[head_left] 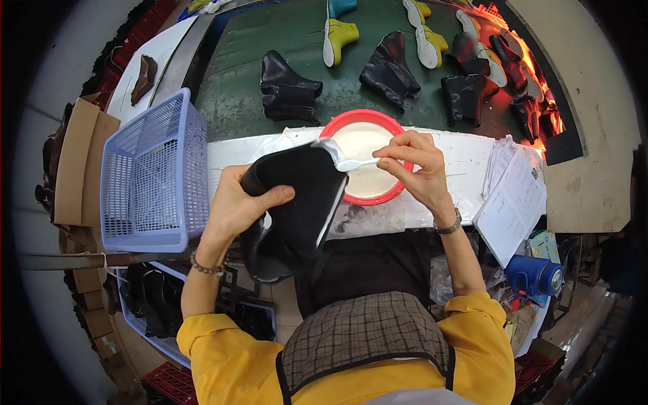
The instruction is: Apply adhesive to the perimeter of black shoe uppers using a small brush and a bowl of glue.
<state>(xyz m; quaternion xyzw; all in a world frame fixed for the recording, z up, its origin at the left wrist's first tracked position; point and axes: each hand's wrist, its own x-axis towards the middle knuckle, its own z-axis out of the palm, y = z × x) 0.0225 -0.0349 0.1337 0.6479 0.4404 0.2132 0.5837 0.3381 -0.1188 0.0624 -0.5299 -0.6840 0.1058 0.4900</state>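
1. Left grip: I observe it grasping a black boot upper, thumb laid flat on the dark face, remaining fingers behind it. The boot upper is suspended in front of the checked apron, overlapping the near edge of the white tabletop and the left side of a red bowl.

2. Right grip: I observe it pinching the handle of a white brush between thumb and fingers. The brush head lies at the right-hand edge of the boot upper, beside a pale flap; I cannot tell how firmly it bears there.

3. Bowl: it stands on the tabletop, below and behind the brush, and contains a white liquid.

4. Surroundings: beyond the tabletop, a green surface carries more black uppers and yellow lasts. An orange glow shows at its right edge. I locate a lilac mesh basket at left. Written sheets lie at right, with a blue bottle near their lower end.
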